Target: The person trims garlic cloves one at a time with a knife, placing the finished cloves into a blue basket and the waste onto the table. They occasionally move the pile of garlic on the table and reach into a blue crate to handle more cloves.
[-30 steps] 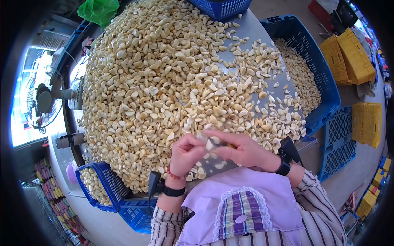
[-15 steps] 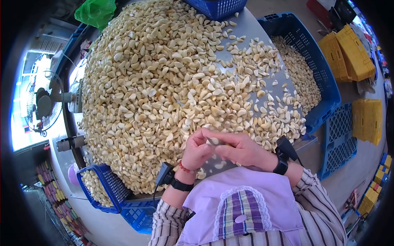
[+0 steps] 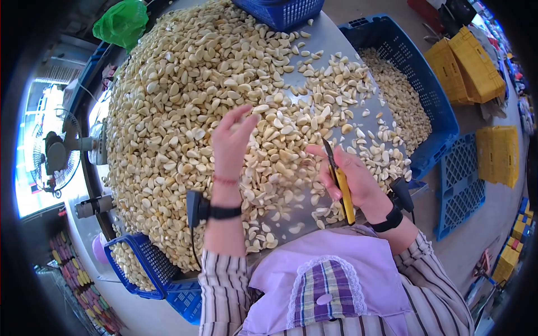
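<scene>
A large heap of peeled garlic cloves covers most of the metal table. My left hand is over the middle of the heap, fingers apart and slightly curved, with no clove visible between them. In my right hand is a yellow-and-black utility knife, its dark blade pointing up and away from me. That hand is above the thinner scatter of cloves near the table's front right. A few loose cloves lie on bare metal close to my apron.
A blue crate of cloves stands off the table's right side. A small blue basket of cloves sits at front left, another blue basket at the far edge. A fan stands left; yellow crates are right.
My hands, together near the front edge before, have separated. The left moved forward and left over the heap and opened; the right moved right, with the utility knife now plainly visible.
</scene>
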Demonstrator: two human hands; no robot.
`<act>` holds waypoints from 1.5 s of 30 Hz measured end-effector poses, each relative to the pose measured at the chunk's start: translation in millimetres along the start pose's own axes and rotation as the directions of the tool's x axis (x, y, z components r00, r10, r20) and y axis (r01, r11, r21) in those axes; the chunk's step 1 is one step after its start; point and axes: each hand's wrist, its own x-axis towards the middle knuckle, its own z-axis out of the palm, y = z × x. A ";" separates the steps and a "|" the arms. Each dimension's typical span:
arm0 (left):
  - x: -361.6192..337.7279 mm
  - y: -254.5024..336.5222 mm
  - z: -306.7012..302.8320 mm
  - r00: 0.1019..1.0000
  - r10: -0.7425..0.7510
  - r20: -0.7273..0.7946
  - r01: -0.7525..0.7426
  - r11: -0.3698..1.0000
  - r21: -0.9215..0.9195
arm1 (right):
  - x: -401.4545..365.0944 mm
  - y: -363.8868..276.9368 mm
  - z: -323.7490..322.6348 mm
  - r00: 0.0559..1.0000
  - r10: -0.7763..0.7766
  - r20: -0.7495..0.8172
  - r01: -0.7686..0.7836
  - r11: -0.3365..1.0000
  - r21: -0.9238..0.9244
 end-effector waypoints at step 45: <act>-27.4 17.7 1.4 0.965 -0.092 0.245 0.190 0.890 -0.414 | 11.4 4.5 22.2 0.960 -0.256 0.115 0.261 0.662 -0.702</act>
